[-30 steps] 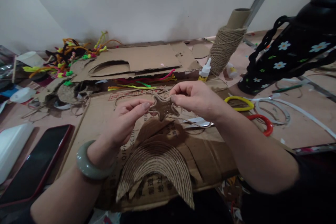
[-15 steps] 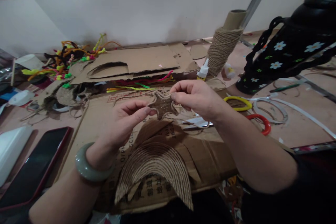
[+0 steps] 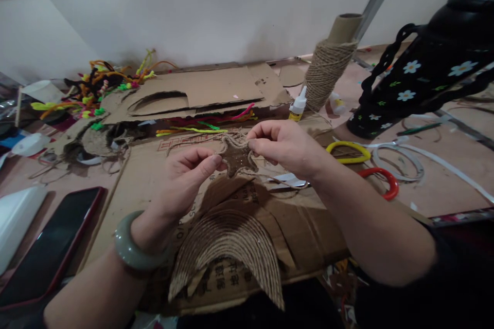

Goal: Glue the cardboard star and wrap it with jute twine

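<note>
Between my two hands is a small cardboard star (image 3: 240, 158) with twine along its edge and shiny specks on its face. My left hand (image 3: 189, 175) pinches the star's left point between thumb and fingers. On the opposite side, my right hand (image 3: 283, 146) is closed at the upper right point, thumb against forefinger, on the star's twine edge. Loose twine trails below my right hand. Nearer to me, a crescent covered in rows of twine (image 3: 227, 236) lies on a printed cardboard sheet (image 3: 135, 190).
Scissors with a red handle (image 3: 386, 180) and a yellow handle (image 3: 349, 153) lie by my right forearm. Behind stand a glue bottle (image 3: 298, 105), a twine spool (image 3: 328, 67) and a black flowered bottle (image 3: 424, 67). A phone (image 3: 50, 247) lies at left; pipe cleaners (image 3: 104, 82) are heaped behind.
The star has shifted slightly left and turned a little in my fingers. Both hands keep their pinch, and my left wrist has moved slightly right.
</note>
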The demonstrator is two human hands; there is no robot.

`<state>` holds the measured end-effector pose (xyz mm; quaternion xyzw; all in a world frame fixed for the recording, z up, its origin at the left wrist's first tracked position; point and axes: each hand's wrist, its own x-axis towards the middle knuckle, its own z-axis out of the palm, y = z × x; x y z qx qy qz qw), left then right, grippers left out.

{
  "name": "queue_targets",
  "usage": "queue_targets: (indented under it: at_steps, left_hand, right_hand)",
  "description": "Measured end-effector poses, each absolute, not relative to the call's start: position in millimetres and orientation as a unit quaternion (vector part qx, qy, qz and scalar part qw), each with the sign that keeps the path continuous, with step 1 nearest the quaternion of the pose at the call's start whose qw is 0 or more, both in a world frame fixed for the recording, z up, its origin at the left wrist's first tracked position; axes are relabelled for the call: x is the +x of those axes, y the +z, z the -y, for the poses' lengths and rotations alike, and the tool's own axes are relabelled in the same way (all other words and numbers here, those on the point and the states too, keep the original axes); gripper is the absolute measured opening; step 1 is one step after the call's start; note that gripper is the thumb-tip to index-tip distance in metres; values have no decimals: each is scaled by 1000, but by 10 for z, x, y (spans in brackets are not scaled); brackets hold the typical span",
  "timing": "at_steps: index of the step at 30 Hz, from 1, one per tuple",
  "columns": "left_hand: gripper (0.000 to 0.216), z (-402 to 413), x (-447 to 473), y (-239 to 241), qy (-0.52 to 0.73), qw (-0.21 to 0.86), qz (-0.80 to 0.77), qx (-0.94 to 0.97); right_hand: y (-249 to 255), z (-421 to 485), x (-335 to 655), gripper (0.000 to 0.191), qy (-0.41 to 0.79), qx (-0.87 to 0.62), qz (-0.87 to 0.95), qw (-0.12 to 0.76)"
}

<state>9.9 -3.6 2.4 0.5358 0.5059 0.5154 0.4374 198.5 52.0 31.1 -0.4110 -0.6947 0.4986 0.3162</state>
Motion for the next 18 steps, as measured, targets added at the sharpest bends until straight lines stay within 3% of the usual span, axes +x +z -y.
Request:
queue_targets:
  at_steps: [18]
  left_hand:
    - [12, 42, 118, -12, 507, 479, -504, 510]
  right_hand:
    - [281, -541, 2005, 7, 531, -396, 663, 347]
